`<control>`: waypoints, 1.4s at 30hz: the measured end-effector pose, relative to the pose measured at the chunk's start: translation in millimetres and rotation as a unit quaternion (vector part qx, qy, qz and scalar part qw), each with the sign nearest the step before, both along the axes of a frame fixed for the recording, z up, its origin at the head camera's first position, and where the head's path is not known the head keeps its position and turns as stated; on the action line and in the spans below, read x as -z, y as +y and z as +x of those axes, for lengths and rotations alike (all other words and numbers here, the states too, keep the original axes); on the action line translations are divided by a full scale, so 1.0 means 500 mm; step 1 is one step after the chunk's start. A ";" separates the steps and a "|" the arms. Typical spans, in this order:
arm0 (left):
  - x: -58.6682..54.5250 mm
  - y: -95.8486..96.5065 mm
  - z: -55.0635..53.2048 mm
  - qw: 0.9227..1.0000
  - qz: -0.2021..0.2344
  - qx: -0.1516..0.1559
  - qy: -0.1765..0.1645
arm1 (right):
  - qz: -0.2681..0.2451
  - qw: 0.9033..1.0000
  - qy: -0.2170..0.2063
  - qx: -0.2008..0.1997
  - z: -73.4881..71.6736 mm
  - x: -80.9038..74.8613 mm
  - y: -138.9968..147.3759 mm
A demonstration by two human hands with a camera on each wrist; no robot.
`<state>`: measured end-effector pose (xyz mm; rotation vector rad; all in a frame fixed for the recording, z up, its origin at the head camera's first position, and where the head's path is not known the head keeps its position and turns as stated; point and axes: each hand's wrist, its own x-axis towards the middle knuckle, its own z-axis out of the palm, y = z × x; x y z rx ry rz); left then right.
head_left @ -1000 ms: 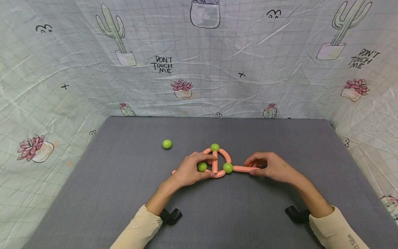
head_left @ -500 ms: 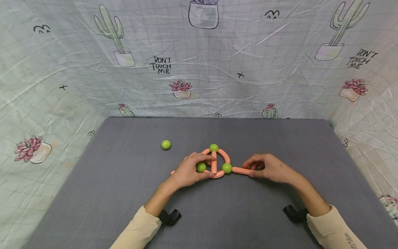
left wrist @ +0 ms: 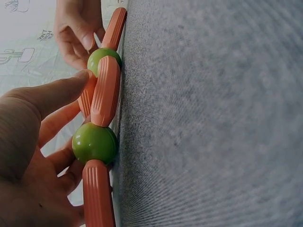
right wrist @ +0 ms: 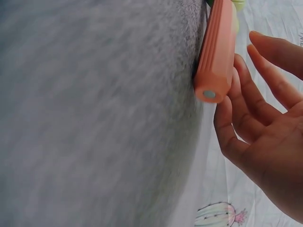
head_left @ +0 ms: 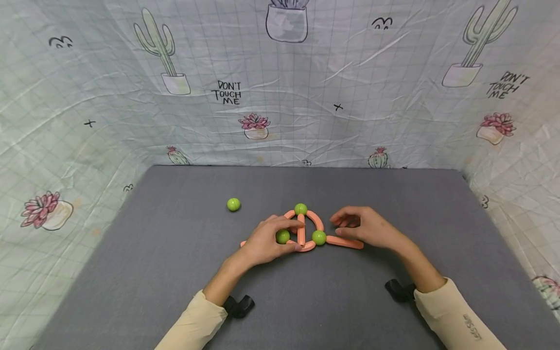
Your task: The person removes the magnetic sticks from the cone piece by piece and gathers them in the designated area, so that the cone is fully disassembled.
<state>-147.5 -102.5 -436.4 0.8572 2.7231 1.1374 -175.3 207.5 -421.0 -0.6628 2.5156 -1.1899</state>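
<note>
On the table, curved orange rods and green balls form a ring. Its green top ball [head_left: 300, 209] joins the upper-right curved rod [head_left: 316, 220]. A straight orange rod [head_left: 301, 233] runs from that ball down across the ring. My left hand [head_left: 264, 240] pinches this rod between thumb and fingers, partly covering the ring's left side and the left green ball [head_left: 283, 236]. From the right green ball [head_left: 319, 237] another straight rod [head_left: 347, 243] points right; its end shows a silvery disc [right wrist: 209, 94]. My right hand [head_left: 367, 226] hovers over that rod, fingers loosely bent, holding nothing.
A loose green ball [head_left: 234, 204] lies behind and left of the ring. Another orange rod's end [head_left: 243, 243] pokes out left of my left hand. The grey tabletop [head_left: 175, 272] meets a cactus-print cloth [head_left: 280, 97] at its back edge.
My right hand has let go of the right-hand straight rod and moved up and left. That rod's outer end has swung slightly toward me. The left hand keeps its place.
</note>
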 end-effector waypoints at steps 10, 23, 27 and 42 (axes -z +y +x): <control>0.001 0.006 0.003 1.000 0.000 -0.008 0.005 | -0.013 1.000 0.019 0.005 -0.020 -0.004 -0.044; 0.004 0.008 0.001 1.000 0.009 0.002 0.012 | -0.038 0.999 0.027 -0.003 -0.043 -0.006 -0.085; 0.003 0.012 0.002 1.000 -0.001 -0.007 0.001 | -0.040 0.999 0.025 -0.008 -0.048 -0.005 -0.099; 0.006 0.020 0.000 1.000 -0.012 -0.018 -0.009 | -0.032 0.999 0.007 -0.035 -0.066 0.002 -0.133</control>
